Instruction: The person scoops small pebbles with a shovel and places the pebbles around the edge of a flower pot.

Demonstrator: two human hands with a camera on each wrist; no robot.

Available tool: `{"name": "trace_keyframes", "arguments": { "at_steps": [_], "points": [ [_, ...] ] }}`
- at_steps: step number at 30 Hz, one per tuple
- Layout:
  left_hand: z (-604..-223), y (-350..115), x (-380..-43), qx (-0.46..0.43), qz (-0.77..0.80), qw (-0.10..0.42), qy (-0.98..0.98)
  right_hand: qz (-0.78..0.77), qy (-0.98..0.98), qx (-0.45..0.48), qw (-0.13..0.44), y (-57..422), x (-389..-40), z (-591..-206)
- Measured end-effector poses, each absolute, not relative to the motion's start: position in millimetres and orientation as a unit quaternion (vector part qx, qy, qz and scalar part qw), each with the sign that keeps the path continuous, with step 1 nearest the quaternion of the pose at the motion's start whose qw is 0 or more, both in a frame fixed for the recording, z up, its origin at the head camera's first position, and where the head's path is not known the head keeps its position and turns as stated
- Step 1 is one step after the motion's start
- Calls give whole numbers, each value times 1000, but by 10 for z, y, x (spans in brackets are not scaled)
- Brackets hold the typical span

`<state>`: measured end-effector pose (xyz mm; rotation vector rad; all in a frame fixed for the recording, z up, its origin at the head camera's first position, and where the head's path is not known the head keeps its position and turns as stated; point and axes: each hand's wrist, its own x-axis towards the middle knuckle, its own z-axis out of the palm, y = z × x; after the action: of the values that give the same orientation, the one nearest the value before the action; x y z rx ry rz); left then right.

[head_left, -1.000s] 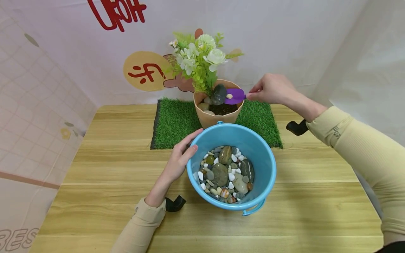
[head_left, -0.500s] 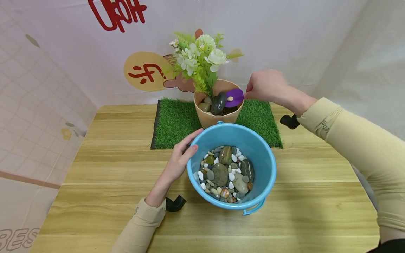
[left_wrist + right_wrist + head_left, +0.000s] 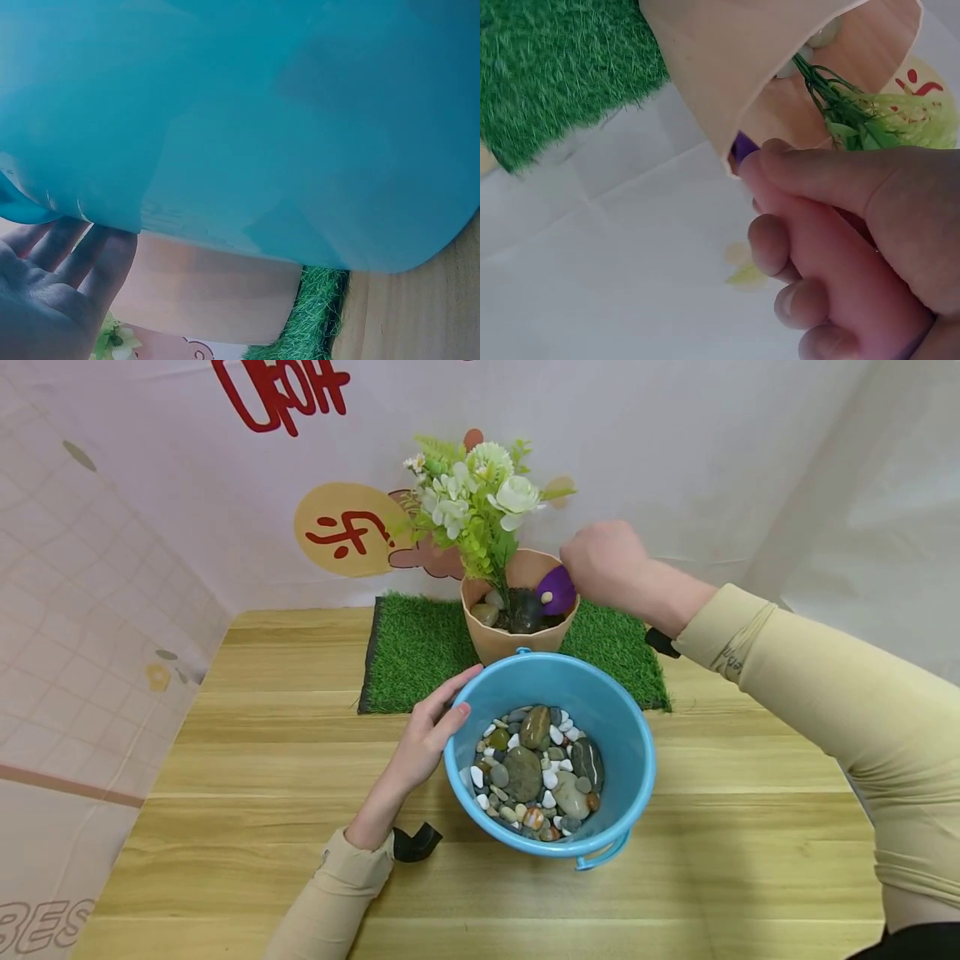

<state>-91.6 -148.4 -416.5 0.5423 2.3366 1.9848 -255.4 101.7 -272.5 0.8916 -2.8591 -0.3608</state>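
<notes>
Scoop blade inside pot, ahead of right hand gripping pink handle; left hand touches bucket.

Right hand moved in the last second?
Yes: the right hand has shifted left in the head view, judged against the grass mat.

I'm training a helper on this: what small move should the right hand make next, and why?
Probably tip the purple scoop a bit steeper: it slants within the flowerpot, beside the dark stone, and a pale pebble sits on it near its edge.
</notes>
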Motion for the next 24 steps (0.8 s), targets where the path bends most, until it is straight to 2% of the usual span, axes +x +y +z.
{"name": "trace_keyframes", "arguments": {
  "at_steps": [5, 10, 24],
  "points": [
    [-4162, -1479, -917, 175, 640, 15, 748, -146, -925, 330, 115, 948, -2491, -2709],
    [-4166, -1480, -923, 175, 641, 14, 747, -204, -912, 330, 135, 895, -2458, -2625],
    [-4159, -1490, -912, 171, 642, 16, 747, -167, -939, 293, 72, 1108, -2129, -2333]
  ]
}}
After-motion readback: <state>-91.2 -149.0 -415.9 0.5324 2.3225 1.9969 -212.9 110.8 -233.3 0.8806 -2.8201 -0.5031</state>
